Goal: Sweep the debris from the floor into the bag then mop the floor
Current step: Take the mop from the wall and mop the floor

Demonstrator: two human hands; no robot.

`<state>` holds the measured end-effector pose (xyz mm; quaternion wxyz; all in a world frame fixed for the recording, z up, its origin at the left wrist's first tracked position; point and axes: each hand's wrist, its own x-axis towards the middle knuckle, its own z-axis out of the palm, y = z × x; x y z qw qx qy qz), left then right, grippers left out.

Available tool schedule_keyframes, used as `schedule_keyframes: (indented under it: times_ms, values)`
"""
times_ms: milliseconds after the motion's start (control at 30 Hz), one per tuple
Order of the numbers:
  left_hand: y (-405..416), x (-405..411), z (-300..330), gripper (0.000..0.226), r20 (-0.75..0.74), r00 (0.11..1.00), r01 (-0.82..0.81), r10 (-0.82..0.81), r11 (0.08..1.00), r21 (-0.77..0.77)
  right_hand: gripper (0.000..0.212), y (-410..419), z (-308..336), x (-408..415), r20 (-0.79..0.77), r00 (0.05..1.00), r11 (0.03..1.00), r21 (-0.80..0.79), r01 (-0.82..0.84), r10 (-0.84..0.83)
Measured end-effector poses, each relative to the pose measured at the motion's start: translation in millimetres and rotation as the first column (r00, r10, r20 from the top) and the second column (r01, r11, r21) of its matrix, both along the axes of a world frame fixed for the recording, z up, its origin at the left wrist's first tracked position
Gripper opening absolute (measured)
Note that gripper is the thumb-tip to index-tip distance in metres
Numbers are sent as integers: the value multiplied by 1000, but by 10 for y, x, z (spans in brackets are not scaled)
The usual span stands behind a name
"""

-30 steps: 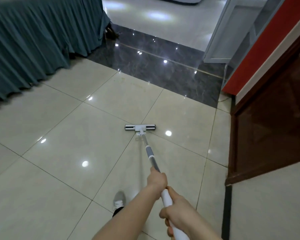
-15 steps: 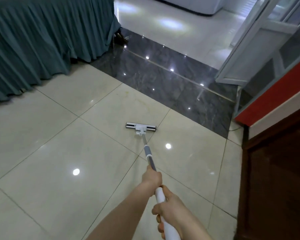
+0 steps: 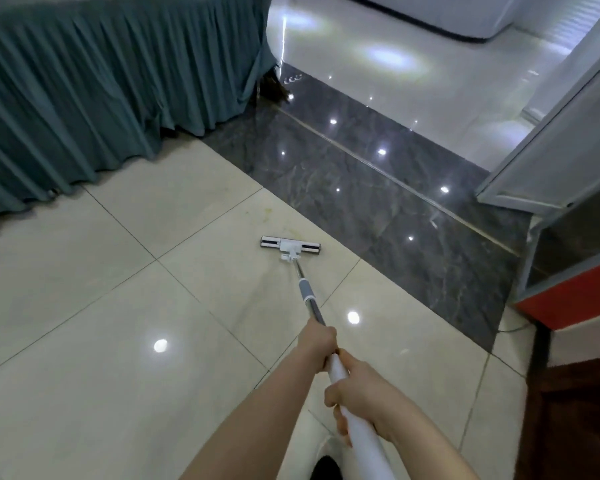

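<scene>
Two bare hands clamp one flat mop: the left hand [image 3: 317, 344] curls its fingers round the dark metal shaft, and the right hand [image 3: 359, 393] wraps the smooth white plastic grip just behind it. A grey sleeve rings the mop handle [image 3: 307, 291] farther down. The narrow rectangular mop head [image 3: 290, 245], white with dark ends, lies flat on a glossy cream floor tile [image 3: 84, 393], near a band of polished dark marbled stone [image 3: 378, 209]. Pleated teal fabric skirting [image 3: 101, 84] hangs to the floor at the left. A white-framed door [image 3: 548, 161] stands at the right.
</scene>
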<state>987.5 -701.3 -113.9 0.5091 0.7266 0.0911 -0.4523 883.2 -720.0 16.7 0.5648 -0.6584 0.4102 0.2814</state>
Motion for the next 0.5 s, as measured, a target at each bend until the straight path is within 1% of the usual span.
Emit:
schedule_keyframes:
  times_ms: [100, 167, 367, 433, 500]
  values:
    - [-659, 384, 107, 42, -4, 999, -47, 47, 999, 5, 49, -754, 52, 441, 1, 996, 996, -11, -87, 87]
    - [-1046, 637, 158, 40, -13, 995, -99, 99, 995, 6, 48, -1192, 57, 715, -1, 994, 994, 6, -110, 110]
    - [-1924, 1452, 88, 33, 28, 983, -181, 180, 983, 34, 65, -2144, -126, 1572, -16, 990, 989, 22, -143, 143]
    - [-2148, 1733, 54, 32, 55, 977, -211, 208, 976, 49, 70, -2387, -220, 1862, -12, 984, 984, -4, -178, 178]
    - [-2365, 2035, 29, 32, 88, 974, -216, 210, 974, 68, 69, -2629, -304, 2165, 5, 967, 966, -50, -255, 255]
